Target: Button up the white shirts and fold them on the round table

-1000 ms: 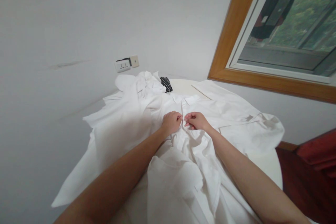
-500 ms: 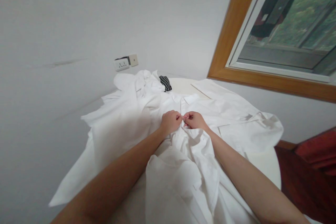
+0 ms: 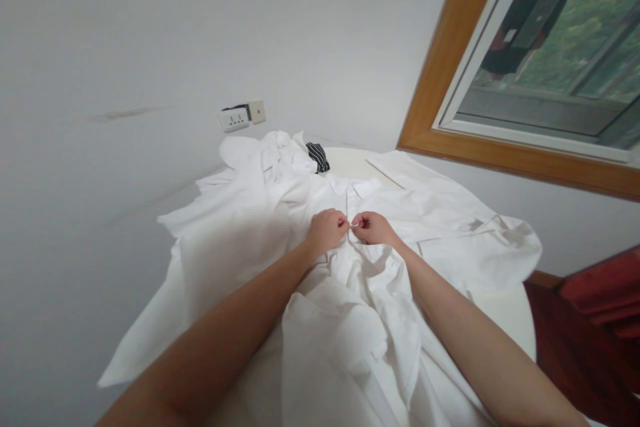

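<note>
A white shirt (image 3: pixel 440 213) lies spread, front up, over a round white table (image 3: pixel 505 310). My left hand (image 3: pixel 326 230) and my right hand (image 3: pixel 370 228) meet at the shirt's front opening just below the collar (image 3: pixel 361 188). Both hands are closed in a pinch on the two front edges of the shirt, fingertips almost touching. What sits between the fingertips is too small to make out. The lower part of the shirt lies rumpled between my forearms.
More white cloth (image 3: pixel 265 153) is heaped at the table's far side, with a black-and-white striped piece (image 3: pixel 317 156) beside it. A wall socket (image 3: pixel 234 119) sits on the white wall behind. A wood-framed window (image 3: pixel 450 60) is at the right, dark red furniture (image 3: pixel 595 307) below it.
My hands have stayed pinched together at the shirt front, with only small finger movement. The view has shifted slightly.
</note>
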The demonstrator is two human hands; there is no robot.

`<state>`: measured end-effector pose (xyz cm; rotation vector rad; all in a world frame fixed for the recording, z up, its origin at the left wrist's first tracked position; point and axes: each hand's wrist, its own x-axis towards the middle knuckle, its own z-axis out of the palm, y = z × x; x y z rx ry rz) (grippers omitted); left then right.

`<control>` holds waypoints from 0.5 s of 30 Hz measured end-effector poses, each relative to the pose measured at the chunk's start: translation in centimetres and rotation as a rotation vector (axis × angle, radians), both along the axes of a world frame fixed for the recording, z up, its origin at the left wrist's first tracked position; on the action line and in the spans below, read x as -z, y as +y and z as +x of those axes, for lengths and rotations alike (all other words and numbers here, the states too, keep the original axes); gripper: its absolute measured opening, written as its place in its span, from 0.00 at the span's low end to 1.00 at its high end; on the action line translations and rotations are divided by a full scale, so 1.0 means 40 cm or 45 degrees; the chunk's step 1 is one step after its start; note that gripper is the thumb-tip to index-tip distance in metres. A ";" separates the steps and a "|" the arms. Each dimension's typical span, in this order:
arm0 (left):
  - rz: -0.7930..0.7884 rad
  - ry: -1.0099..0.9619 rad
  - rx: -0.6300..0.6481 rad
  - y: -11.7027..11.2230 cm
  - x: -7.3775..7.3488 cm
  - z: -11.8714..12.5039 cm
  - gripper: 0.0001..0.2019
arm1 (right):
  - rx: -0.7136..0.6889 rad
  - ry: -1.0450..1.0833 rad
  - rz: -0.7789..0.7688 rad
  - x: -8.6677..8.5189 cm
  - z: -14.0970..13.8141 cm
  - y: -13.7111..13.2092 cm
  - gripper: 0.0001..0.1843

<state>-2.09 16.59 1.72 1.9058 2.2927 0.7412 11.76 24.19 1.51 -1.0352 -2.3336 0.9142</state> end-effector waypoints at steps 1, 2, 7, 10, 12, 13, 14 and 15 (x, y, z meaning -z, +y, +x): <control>-0.009 -0.001 0.008 0.000 -0.002 -0.001 0.10 | -0.010 -0.001 -0.021 -0.002 0.002 0.001 0.06; -0.018 -0.001 0.015 -0.001 -0.003 -0.002 0.10 | -0.021 -0.005 -0.042 -0.003 0.003 0.002 0.06; -0.057 -0.012 0.021 0.000 -0.009 -0.011 0.10 | -0.072 -0.030 -0.063 -0.004 0.005 0.006 0.05; -0.067 -0.035 0.009 0.002 -0.009 -0.015 0.10 | -0.098 -0.053 -0.010 -0.006 0.004 0.006 0.05; -0.074 -0.048 -0.012 0.003 -0.010 -0.015 0.10 | -0.098 -0.063 0.028 -0.008 0.002 0.004 0.06; -0.078 -0.053 -0.026 0.003 -0.010 -0.014 0.09 | -0.097 -0.068 0.047 -0.009 0.001 0.003 0.06; -0.082 -0.056 -0.042 0.002 -0.011 -0.013 0.09 | -0.098 -0.074 0.067 -0.010 0.000 0.002 0.06; -0.085 -0.058 -0.056 0.001 -0.012 -0.011 0.09 | -0.098 -0.080 0.088 -0.010 0.000 0.000 0.06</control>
